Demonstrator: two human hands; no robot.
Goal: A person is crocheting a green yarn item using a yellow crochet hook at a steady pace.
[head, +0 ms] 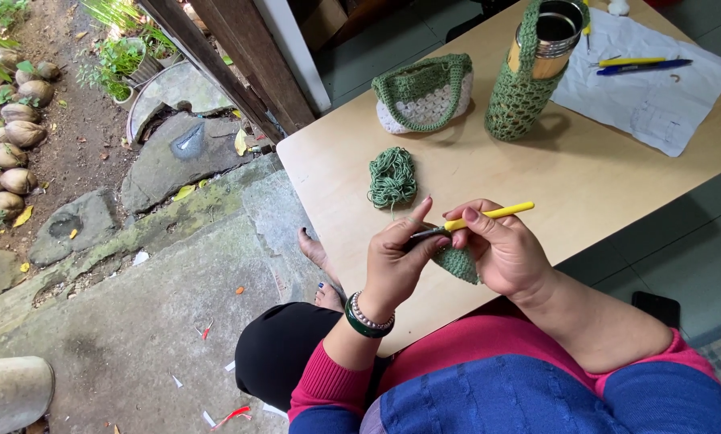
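The small green crochet piece [459,263] is being largely hidden between the two hands, so that only its lower edge is being shown below the fingers, above the near edge of the wooden table [585,185]. The metal tip of the yellow-handled crochet hook [474,221] is being covered where it meets the left hand, and whether a strand is being caught on it cannot be told. The palms of both hands are being turned away from the camera. The steel flask [551,36] in its green net sleeve [521,92] is being cut off at the top of the frame, and the drawing on the white paper [657,88] is being shown too faintly to be made out.

The left hand [396,261] is being kept partly curled, its index finger being raised upright while the remaining fingers are being closed against the crochet piece. The right hand [501,249] is being closed around the hook, the handle being pinched between thumb and forefinger and being pointed up to the right.

A loose bundle of green yarn [392,177] is being left on the table just beyond the hands, with a green and white crocheted bag [424,92] farther off. A yellow pen [632,60] and a blue pen [641,68] are being rested on the paper.
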